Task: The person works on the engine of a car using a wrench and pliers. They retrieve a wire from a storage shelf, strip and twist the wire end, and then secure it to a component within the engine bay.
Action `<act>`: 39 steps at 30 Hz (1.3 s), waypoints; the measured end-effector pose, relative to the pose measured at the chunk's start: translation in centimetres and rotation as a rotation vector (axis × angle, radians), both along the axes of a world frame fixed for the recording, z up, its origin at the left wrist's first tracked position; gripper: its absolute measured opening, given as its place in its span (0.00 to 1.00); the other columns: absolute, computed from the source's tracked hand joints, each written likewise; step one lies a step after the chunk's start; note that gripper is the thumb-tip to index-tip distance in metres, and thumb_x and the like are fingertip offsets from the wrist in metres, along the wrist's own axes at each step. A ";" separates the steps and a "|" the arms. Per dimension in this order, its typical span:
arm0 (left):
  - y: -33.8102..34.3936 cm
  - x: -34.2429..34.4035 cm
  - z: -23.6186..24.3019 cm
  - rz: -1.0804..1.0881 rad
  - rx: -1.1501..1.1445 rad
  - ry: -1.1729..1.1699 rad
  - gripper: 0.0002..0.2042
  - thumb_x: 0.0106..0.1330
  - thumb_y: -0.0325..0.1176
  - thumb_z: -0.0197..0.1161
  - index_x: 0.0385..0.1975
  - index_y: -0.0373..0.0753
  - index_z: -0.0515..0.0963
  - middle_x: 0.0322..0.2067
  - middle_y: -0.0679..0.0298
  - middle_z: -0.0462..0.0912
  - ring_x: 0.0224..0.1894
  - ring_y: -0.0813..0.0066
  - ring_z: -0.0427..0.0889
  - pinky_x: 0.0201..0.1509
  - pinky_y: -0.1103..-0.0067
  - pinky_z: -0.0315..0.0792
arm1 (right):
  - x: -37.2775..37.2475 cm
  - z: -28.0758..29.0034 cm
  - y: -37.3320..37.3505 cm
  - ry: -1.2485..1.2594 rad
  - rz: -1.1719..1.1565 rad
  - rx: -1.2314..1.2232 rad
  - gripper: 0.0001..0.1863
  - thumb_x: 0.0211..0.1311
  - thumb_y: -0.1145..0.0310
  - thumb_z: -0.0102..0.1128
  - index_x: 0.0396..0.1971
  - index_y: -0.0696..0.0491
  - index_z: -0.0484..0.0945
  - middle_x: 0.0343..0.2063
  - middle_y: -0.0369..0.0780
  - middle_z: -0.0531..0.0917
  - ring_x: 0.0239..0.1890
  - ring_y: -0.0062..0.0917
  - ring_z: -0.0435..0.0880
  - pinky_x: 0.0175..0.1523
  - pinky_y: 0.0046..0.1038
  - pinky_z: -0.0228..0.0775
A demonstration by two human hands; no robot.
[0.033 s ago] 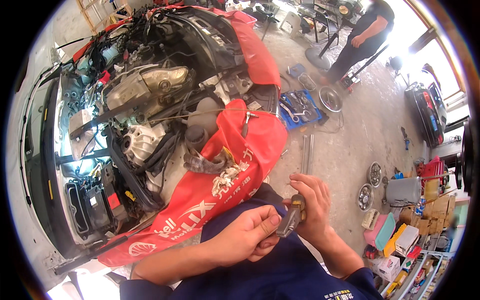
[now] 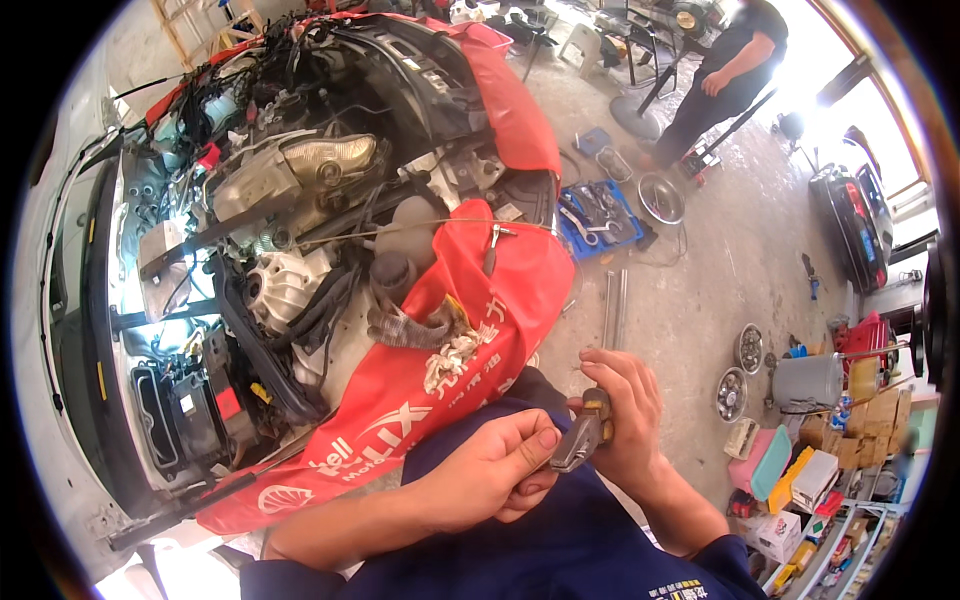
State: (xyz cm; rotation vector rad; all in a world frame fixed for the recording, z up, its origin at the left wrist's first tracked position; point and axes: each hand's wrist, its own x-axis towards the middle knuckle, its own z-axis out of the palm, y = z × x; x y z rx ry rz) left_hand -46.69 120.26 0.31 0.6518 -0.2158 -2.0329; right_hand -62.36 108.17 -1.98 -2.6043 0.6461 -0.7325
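Observation:
In front of my dark blue shirt, my right hand is wrapped round a pair of pliers with yellow and dark handles. Their metal jaws point down and left, close by the fingertips of my left hand. Thumb and fingers of that hand are pinched together; whatever sits between them is hidden. Just beyond my hands, a red fender cover drapes over the car's front edge. On it lie a grey work glove, a crumpled whitish clump and a small metal-headed hand tool.
The open engine bay fills the left side. On the floor lie a blue tool tray, metal bars and round metal wheel covers. Another person stands at the far right. Boxes and a grey bin are at right.

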 end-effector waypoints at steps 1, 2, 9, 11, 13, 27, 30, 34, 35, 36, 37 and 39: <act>-0.1 0.1 0.1 0.022 -0.017 -0.006 0.12 0.73 0.45 0.45 0.34 0.44 0.61 0.18 0.70 0.59 0.15 0.85 0.53 0.15 0.86 0.46 | 0.0 -0.1 0.0 -0.036 0.019 0.066 0.23 0.43 0.77 0.66 0.43 0.55 0.71 0.44 0.44 0.77 0.50 0.42 0.75 0.51 0.40 0.66; 0.0 0.0 0.0 0.021 -0.019 -0.010 0.12 0.73 0.45 0.45 0.34 0.44 0.61 0.18 0.70 0.59 0.15 0.85 0.53 0.15 0.86 0.46 | 0.0 -0.3 0.0 -0.071 0.039 0.131 0.23 0.43 0.78 0.66 0.43 0.56 0.71 0.44 0.45 0.77 0.52 0.43 0.75 0.53 0.41 0.66; 0.4 0.2 0.0 0.095 -0.046 0.055 0.11 0.73 0.43 0.45 0.33 0.44 0.61 0.18 0.70 0.59 0.15 0.85 0.53 0.15 0.87 0.45 | 0.4 -1.6 1.2 -0.172 -0.041 0.227 0.21 0.45 0.79 0.66 0.41 0.57 0.70 0.43 0.47 0.76 0.52 0.46 0.74 0.54 0.42 0.66; 0.4 0.3 0.0 0.100 -0.043 0.061 0.11 0.74 0.42 0.45 0.32 0.44 0.60 0.19 0.70 0.61 0.15 0.86 0.54 0.15 0.87 0.47 | 0.3 -1.9 1.4 -0.164 -0.072 0.231 0.20 0.46 0.78 0.66 0.40 0.57 0.70 0.42 0.47 0.76 0.51 0.46 0.74 0.54 0.41 0.66; 0.3 0.3 0.0 0.093 -0.034 0.063 0.11 0.74 0.42 0.45 0.32 0.44 0.60 0.18 0.70 0.61 0.15 0.86 0.54 0.15 0.87 0.47 | 0.3 -2.0 1.4 -0.157 -0.087 0.232 0.19 0.46 0.78 0.66 0.40 0.57 0.70 0.41 0.46 0.76 0.49 0.45 0.75 0.53 0.41 0.66; 0.2 0.3 -0.3 0.087 -0.031 -0.095 0.11 0.74 0.42 0.44 0.31 0.43 0.62 0.18 0.70 0.60 0.16 0.85 0.55 0.16 0.86 0.49 | -1.0 -2.3 0.0 -0.095 0.028 0.146 0.16 0.42 0.70 0.70 0.28 0.54 0.70 0.26 0.40 0.76 0.29 0.35 0.77 0.35 0.34 0.69; 0.5 0.5 -0.8 0.122 -0.078 -0.283 0.10 0.74 0.40 0.45 0.32 0.43 0.64 0.18 0.71 0.61 0.16 0.84 0.56 0.17 0.86 0.50 | -1.8 -0.7 -0.5 0.103 0.106 0.193 0.15 0.40 0.73 0.68 0.29 0.54 0.71 0.25 0.40 0.77 0.28 0.36 0.77 0.31 0.32 0.70; 0.7 0.4 -1.6 0.209 -0.243 -0.735 0.10 0.72 0.34 0.50 0.29 0.37 0.66 0.15 0.69 0.66 0.17 0.81 0.64 0.21 0.81 0.60 | -2.5 0.3 -0.3 0.289 0.152 0.379 0.15 0.40 0.74 0.66 0.30 0.54 0.73 0.24 0.41 0.78 0.28 0.38 0.79 0.32 0.34 0.71; 0.7 0.4 -1.6 0.212 -0.238 -0.734 0.10 0.72 0.34 0.50 0.29 0.37 0.66 0.15 0.69 0.66 0.17 0.81 0.64 0.21 0.81 0.60 | -2.6 0.3 -0.2 0.329 0.151 0.443 0.14 0.41 0.73 0.66 0.31 0.54 0.74 0.23 0.42 0.78 0.27 0.39 0.79 0.32 0.34 0.71; 0.6 0.4 -1.5 0.241 -0.308 -0.879 0.09 0.71 0.33 0.51 0.29 0.37 0.67 0.14 0.67 0.67 0.17 0.78 0.67 0.22 0.79 0.62 | -2.5 0.7 -0.2 0.332 0.156 0.446 0.14 0.41 0.73 0.66 0.31 0.54 0.74 0.23 0.42 0.78 0.27 0.39 0.79 0.32 0.34 0.71; 0.5 0.6 -1.5 0.268 -0.381 -1.025 0.09 0.70 0.33 0.52 0.30 0.36 0.68 0.13 0.65 0.67 0.18 0.74 0.70 0.23 0.77 0.64 | -2.2 1.3 -0.3 0.360 0.151 0.522 0.12 0.42 0.73 0.68 0.29 0.55 0.75 0.22 0.43 0.79 0.26 0.39 0.80 0.30 0.34 0.71; 0.3 1.0 -1.7 0.297 -0.472 -1.134 0.07 0.68 0.32 0.54 0.30 0.36 0.68 0.15 0.63 0.68 0.19 0.70 0.72 0.23 0.75 0.65 | -1.6 2.4 -0.4 0.390 0.147 0.599 0.11 0.44 0.73 0.69 0.27 0.56 0.76 0.21 0.44 0.80 0.24 0.39 0.81 0.29 0.33 0.70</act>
